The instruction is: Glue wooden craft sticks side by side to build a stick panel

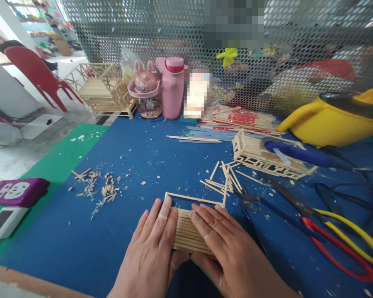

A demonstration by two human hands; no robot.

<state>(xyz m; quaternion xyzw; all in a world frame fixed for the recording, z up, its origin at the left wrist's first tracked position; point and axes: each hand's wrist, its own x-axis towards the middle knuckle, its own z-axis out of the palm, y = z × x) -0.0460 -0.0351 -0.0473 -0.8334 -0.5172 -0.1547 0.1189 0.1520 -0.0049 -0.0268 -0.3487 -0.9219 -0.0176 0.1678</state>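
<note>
— Where your hands rest, what lies between them?

— A panel (185, 231) of round sticks laid side by side. My left hand (151, 246) covers its left end, my right hand (230, 242) the right end.

— How are you holding them?

— Backs up, fingers stretched out and close together. My thumbs slant inward at the panel's near edge, tips near each other. How hard I press, I can't tell.

— And just past your fingers?

— A thin frame (195, 198), its far bar running across in front of both hands; my left fingers reach to its left corner. Ahead of my right hand, loose sticks (226, 182) lie criss-crossed on the blue worktop (136, 161).

— What's to the right?

— Pliers (273, 208) near my right hand, then scissors (298, 207) with one red and one yellow handle. Farther ahead on that side is a small stick model (251, 151) with a blue tool (298, 152) lying across it, and a yellow can (329, 124) behind.

— And on your left?

— Wood scraps (108, 188) ahead and to the left of my left hand. Well ahead of both hands, a pink bottle (173, 93) stands beside a cup (147, 101), with a bigger model (102, 89) to their left.
</note>
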